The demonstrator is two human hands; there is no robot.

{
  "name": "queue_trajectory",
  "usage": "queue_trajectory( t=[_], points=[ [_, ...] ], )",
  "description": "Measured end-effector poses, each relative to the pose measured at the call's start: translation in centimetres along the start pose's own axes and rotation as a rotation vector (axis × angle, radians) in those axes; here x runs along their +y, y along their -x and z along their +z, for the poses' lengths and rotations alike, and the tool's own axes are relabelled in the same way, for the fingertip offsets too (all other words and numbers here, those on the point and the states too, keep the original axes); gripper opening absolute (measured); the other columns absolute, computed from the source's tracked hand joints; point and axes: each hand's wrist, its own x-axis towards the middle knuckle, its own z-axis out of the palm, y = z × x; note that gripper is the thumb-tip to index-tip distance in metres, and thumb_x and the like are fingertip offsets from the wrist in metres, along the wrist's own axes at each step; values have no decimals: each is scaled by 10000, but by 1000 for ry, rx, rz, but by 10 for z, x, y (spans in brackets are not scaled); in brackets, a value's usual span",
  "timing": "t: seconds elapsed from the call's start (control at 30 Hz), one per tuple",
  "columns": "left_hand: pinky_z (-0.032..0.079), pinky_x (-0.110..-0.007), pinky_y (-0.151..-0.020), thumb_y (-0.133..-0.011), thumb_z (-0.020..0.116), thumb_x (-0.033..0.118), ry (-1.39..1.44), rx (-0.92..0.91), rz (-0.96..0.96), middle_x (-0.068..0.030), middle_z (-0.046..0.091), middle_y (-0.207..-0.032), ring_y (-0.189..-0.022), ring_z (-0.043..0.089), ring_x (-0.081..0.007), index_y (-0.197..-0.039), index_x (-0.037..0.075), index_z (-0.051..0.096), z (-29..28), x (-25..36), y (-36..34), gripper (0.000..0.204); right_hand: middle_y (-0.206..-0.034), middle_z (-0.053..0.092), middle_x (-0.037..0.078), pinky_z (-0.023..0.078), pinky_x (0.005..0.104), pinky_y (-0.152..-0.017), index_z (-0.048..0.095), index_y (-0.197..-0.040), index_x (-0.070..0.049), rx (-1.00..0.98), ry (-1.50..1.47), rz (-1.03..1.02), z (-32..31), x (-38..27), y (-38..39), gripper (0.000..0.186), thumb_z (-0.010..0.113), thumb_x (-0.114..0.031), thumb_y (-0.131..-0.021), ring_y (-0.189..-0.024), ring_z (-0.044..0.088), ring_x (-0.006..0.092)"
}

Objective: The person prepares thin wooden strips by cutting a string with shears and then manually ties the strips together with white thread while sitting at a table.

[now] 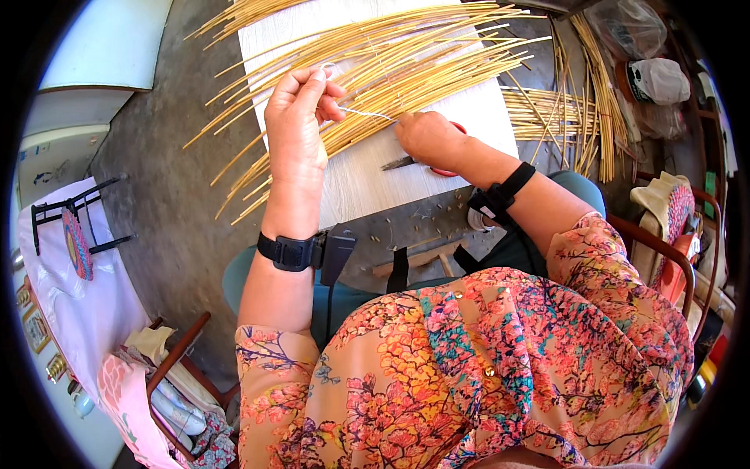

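Note:
A thin white string (363, 114) stretches between my two hands. My left hand (301, 109) is raised near the left part of the reeds, thumb and fingers pinching one end of it. Over the near edge of the reeds, my right hand (428, 139) is closed on the other end; its fingertips are mostly hidden. Long yellow reeds (391, 74) lie side by side across a pale board-like tabletop (359, 184), with thin lines of string crossing them. Scissors (400, 162) with dark blades and red handles lie beneath my right hand, partly covered by it.
More reeds (551, 117) are piled beyond the table's right side. A wooden chair (664, 250) stands at right, and another wooden chair (183, 352) at lower left. Plastic bags (656, 82) sit at upper right. A white-covered table (94, 289) is at left. Small scraps litter the floor.

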Motion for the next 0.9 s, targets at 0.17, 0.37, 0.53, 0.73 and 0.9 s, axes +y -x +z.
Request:
queue_trajectory(
  t=[0.17, 0.37, 0.53, 0.73, 0.9],
  points=[
    [484, -233, -529, -898, 553, 123, -7, 46, 14, -94, 624, -749, -578, 545, -87, -907, 9, 597, 2, 2, -3, 123, -764, 582, 149, 498, 342, -555, 571, -798, -10, -7, 40, -19, 4, 1, -3, 93, 538, -92, -768, -653, 621, 263],
    [486, -218, -478, -895, 551, 103, 36, 101, 65, -88, 621, -710, -530, 541, -77, -881, -3, 594, -2, 6, -7, 115, -747, 576, 157, 487, 358, -536, 542, -787, -2, 2, 11, -28, -16, -9, -2, 90, 555, -84, -752, -621, 612, 275],
    [486, -222, -480, -893, 555, 111, 52, 98, 98, -87, 620, -707, -535, 544, -80, -875, 5, 589, -5, 7, -10, 113, -716, 599, 158, 479, 359, -511, 530, -792, 3, 245, -418, 50, -19, -8, -5, 83, 552, -50, -733, -579, 609, 286],
    [475, -220, -495, -891, 558, 109, 59, 123, 112, -89, 621, -719, -545, 543, -80, -893, 8, 588, -9, 8, -10, 105, -661, 574, 67, 456, 255, -478, 520, -789, -5, -93, -1273, 389, -65, -6, 0, 37, 554, -13, -776, -503, 563, 137],
    [468, -210, -521, -891, 552, 90, 51, 142, 111, -93, 621, -741, -562, 537, -84, -939, -6, 593, -10, 8, -11, 114, -725, 571, 30, 429, 198, -476, 565, -899, 0, 109, -1722, 429, -85, 19, 16, 114, 602, -44, -801, -554, 543, 69]
  ],
)
